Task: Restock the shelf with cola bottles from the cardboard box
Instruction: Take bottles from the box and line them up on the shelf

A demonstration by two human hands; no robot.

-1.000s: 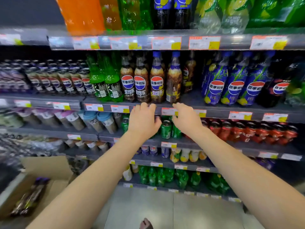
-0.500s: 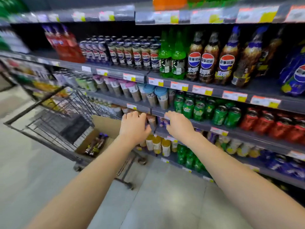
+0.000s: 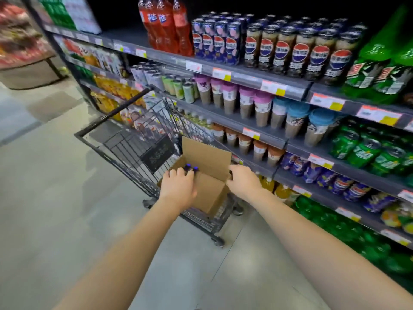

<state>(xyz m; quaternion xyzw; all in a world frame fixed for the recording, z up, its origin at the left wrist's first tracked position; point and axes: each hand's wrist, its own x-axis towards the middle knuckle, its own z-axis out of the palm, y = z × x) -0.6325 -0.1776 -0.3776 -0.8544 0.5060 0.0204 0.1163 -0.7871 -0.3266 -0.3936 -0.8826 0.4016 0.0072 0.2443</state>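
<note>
Two blue-capped cola bottles (image 3: 192, 168) show in the open cardboard box (image 3: 210, 157), which sits in the wire shopping cart (image 3: 125, 151) beside the shelf (image 3: 245, 74). Our left hand (image 3: 178, 186) bends its fingers over the caps, and our right hand (image 3: 243, 181) lies at the box rim. We cannot tell whether either grips. A cap-only hold may let a bottle slip; a lopsided pull may tip the box.

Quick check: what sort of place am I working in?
Most likely a supermarket drinks aisle: long shelves with price tags, rows of cola cans, and a wire shopping trolley holding the cardboard box.
</note>
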